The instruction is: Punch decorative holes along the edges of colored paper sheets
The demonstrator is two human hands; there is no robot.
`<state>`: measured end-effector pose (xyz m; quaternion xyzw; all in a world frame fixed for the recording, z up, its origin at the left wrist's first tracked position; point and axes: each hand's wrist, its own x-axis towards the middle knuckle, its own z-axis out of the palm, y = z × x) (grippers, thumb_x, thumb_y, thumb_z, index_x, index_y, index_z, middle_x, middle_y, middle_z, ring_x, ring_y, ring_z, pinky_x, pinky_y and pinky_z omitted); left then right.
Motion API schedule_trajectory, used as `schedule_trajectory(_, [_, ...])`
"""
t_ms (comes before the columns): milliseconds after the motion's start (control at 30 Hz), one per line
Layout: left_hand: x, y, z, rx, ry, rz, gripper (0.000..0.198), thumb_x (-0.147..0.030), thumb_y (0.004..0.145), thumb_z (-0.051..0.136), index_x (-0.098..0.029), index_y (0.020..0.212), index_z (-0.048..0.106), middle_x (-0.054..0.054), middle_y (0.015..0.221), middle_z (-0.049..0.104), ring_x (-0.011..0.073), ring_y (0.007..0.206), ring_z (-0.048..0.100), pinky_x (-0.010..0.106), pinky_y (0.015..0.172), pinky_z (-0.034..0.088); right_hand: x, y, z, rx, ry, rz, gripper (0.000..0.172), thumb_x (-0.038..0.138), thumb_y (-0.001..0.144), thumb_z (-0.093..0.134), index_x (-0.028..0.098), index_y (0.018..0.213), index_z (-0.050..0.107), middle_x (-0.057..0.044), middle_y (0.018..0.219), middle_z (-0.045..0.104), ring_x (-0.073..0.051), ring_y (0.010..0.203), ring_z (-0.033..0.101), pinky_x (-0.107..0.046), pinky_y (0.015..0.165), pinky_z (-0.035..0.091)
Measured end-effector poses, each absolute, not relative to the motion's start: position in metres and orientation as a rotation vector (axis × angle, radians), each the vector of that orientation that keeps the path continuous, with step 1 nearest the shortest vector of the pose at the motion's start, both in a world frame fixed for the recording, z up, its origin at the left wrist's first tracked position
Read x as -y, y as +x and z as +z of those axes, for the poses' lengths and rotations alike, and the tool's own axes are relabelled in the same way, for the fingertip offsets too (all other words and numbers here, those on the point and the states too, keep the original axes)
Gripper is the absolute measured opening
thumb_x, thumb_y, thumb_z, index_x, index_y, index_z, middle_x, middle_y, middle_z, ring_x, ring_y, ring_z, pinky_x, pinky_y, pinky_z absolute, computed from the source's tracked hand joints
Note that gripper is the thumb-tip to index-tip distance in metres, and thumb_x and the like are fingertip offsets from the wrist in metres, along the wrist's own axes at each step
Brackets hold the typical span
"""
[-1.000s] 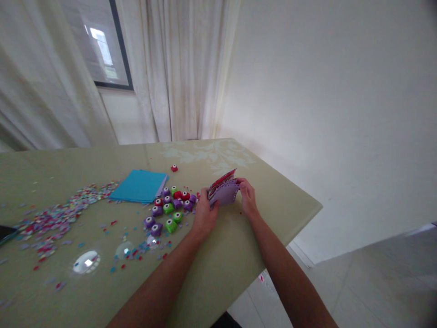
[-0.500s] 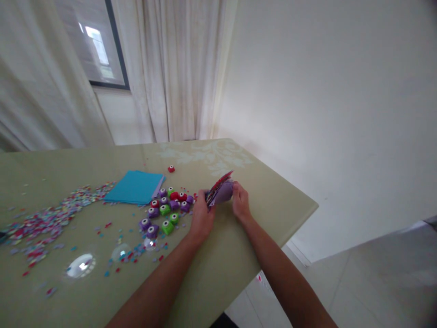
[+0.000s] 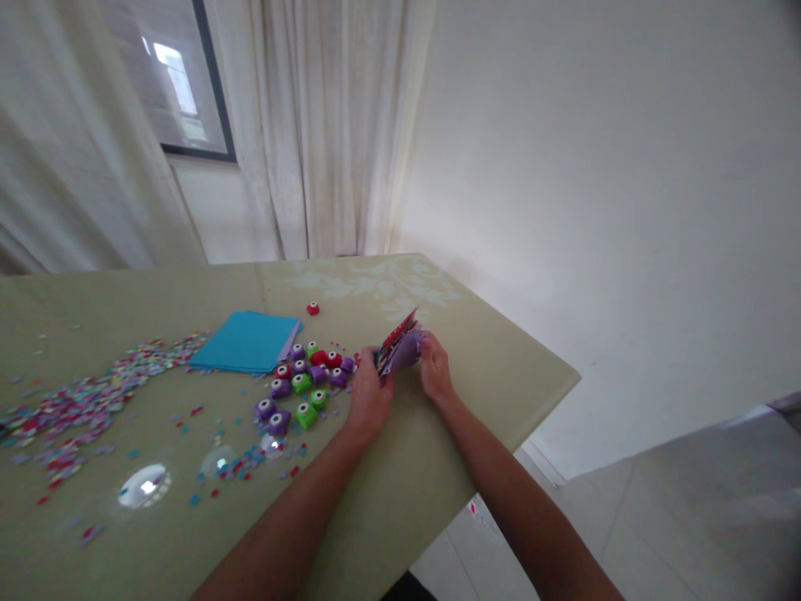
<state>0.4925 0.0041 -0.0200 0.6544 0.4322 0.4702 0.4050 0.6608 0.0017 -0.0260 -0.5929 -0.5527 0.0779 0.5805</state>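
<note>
A small bundle of purple and red paper sheets (image 3: 400, 344) stands on edge on the green table (image 3: 400, 492), near its right side. My left hand (image 3: 369, 396) is closed on the bundle's left end. My right hand (image 3: 433, 371) is closed on its right end. Just left of my left hand lies a cluster of small purple, green and red craft punches (image 3: 304, 381). One red punch (image 3: 313, 309) sits alone farther back.
A stack of blue paper (image 3: 245, 342) lies behind the punches. Coloured paper bits (image 3: 81, 405) are scattered over the table's left part. The table's right edge (image 3: 544, 401) drops to a tiled floor. Curtains and a window stand behind.
The bundle has been squeezed narrower between my hands, and both hands have drawn slightly closer together. The view has shifted a little.
</note>
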Motion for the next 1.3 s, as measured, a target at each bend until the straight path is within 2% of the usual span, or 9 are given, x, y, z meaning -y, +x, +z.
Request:
schedule_trajectory(233, [-0.001, 0.490, -0.020, -1.142, 1.611, 1.212, 0.022, -0.015, 0.092, 0.060, -0.023, 0.111, 0.053, 0.012, 0.099, 0.074, 0.0335, 0.095, 0.075, 0.044, 0.086, 0.055, -0.001, 0.668, -0.029, 1.399, -1.288, 0.282, 0.078, 0.087, 0.097, 0.031, 0.022, 0.115, 0.070, -0.011, 0.108, 0.073, -0.028, 0.103, 0.069, -0.041, 0.094, 0.054])
schedule_trajectory(333, [-0.008, 0.486, -0.017, -1.140, 1.580, 1.249, 0.025, -0.014, 0.092, 0.059, -0.022, 0.115, 0.054, 0.012, 0.098, 0.075, 0.0337, 0.095, 0.075, 0.047, 0.087, 0.056, -0.003, 0.669, -0.028, 1.403, -1.232, 0.409, 0.072, 0.086, 0.089, 0.057, 0.023, 0.123, 0.068, -0.010, 0.111, 0.074, -0.028, 0.102, 0.070, -0.039, 0.090, 0.057])
schedule_trajectory(433, [-0.020, 0.481, -0.012, -0.976, 1.605, 1.260, 0.033, -0.011, 0.087, 0.062, -0.022, 0.119, 0.057, 0.011, 0.107, 0.077, 0.0295, 0.101, 0.075, 0.043, 0.092, 0.057, -0.005, 0.667, -0.023, 1.245, -1.169, 0.509, 0.074, 0.067, 0.073, 0.087, 0.025, 0.130, 0.065, -0.009, 0.118, 0.076, -0.028, 0.104, 0.072, -0.040, 0.091, 0.059])
schedule_trajectory(500, [-0.028, 0.478, -0.009, -0.849, 1.631, 1.254, 0.039, -0.009, 0.083, 0.064, -0.021, 0.120, 0.060, 0.009, 0.115, 0.078, 0.0272, 0.107, 0.074, 0.041, 0.096, 0.057, -0.005, 0.665, -0.018, 1.169, -1.128, 0.627, 0.071, 0.056, 0.066, 0.095, 0.024, 0.124, 0.070, -0.008, 0.114, 0.079, -0.029, 0.100, 0.074, -0.042, 0.091, 0.061])
schedule_trajectory(567, [-0.032, 0.477, -0.008, -0.781, 1.639, 1.260, 0.041, -0.009, 0.082, 0.065, -0.020, 0.122, 0.063, 0.010, 0.118, 0.078, 0.0274, 0.110, 0.073, 0.042, 0.099, 0.057, -0.002, 0.663, -0.013, 1.147, -1.128, 0.691, 0.055, 0.049, 0.064, 0.096, 0.022, 0.108, 0.077, -0.007, 0.104, 0.082, -0.029, 0.094, 0.076, -0.044, 0.089, 0.063])
schedule_trajectory(733, [-0.032, 0.480, -0.013, -0.744, 1.633, 1.287, 0.033, -0.012, 0.081, 0.064, -0.019, 0.112, 0.072, 0.010, 0.113, 0.080, 0.0290, 0.107, 0.073, 0.047, 0.100, 0.056, 0.005, 0.662, -0.003, 1.188, -1.161, 0.533, 0.033, 0.041, 0.068, 0.095, 0.023, 0.093, 0.083, -0.005, 0.093, 0.084, -0.029, 0.089, 0.078, -0.044, 0.090, 0.063])
schedule_trajectory(933, [-0.027, 0.482, -0.019, -0.845, 1.555, 1.364, 0.042, -0.010, 0.078, 0.065, -0.019, 0.119, 0.063, 0.008, 0.108, 0.077, 0.0256, 0.099, 0.073, 0.041, 0.093, 0.057, -0.001, 0.663, -0.008, 1.180, -1.195, 0.644, 0.043, 0.042, 0.058, 0.100, 0.021, 0.091, 0.081, -0.006, 0.087, 0.083, -0.027, 0.080, 0.077, -0.039, 0.079, 0.064])
schedule_trajectory(1167, [-0.013, 0.490, -0.020, -0.935, 1.564, 1.380, 0.048, -0.005, 0.080, 0.058, -0.020, 0.125, 0.060, 0.010, 0.115, 0.074, 0.0267, 0.107, 0.071, 0.042, 0.099, 0.055, -0.006, 0.668, -0.013, 1.113, -1.191, 0.732, 0.049, 0.037, 0.058, 0.099, 0.021, 0.100, 0.079, -0.007, 0.098, 0.084, -0.029, 0.091, 0.079, -0.041, 0.087, 0.064])
schedule_trajectory(1300, [-0.009, 0.492, -0.027, -0.994, 1.578, 1.335, 0.037, -0.006, 0.081, 0.057, -0.021, 0.114, 0.063, 0.011, 0.107, 0.075, 0.0293, 0.103, 0.071, 0.045, 0.097, 0.054, -0.008, 0.669, -0.013, 1.136, -1.243, 0.838, 0.045, 0.033, 0.055, 0.098, 0.020, 0.094, 0.079, -0.007, 0.097, 0.084, -0.030, 0.091, 0.079, -0.044, 0.092, 0.063])
